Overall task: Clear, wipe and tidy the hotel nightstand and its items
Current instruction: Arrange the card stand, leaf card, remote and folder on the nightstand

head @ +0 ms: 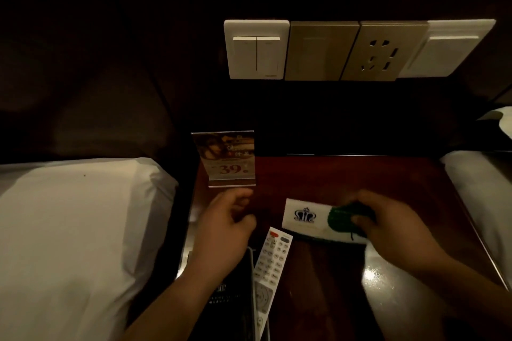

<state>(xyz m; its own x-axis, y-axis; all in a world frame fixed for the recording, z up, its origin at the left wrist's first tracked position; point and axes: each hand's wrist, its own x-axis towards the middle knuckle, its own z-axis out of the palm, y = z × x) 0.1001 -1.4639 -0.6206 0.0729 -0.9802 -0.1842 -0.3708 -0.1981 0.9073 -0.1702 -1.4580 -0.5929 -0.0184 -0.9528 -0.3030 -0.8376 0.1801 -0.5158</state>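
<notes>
down on the dark wooden counter [346, 174], the right hand [388, 227] pinches a green cloth [342, 219] against a white box [307, 216] with a crown logo. the left hand [224, 227] hovers loosely curled, gripping nothing, just in front of an upright acrylic sign [225, 158]. a white remote [273, 257] lies between the hands, beside a dark booklet [235, 285].
</notes>
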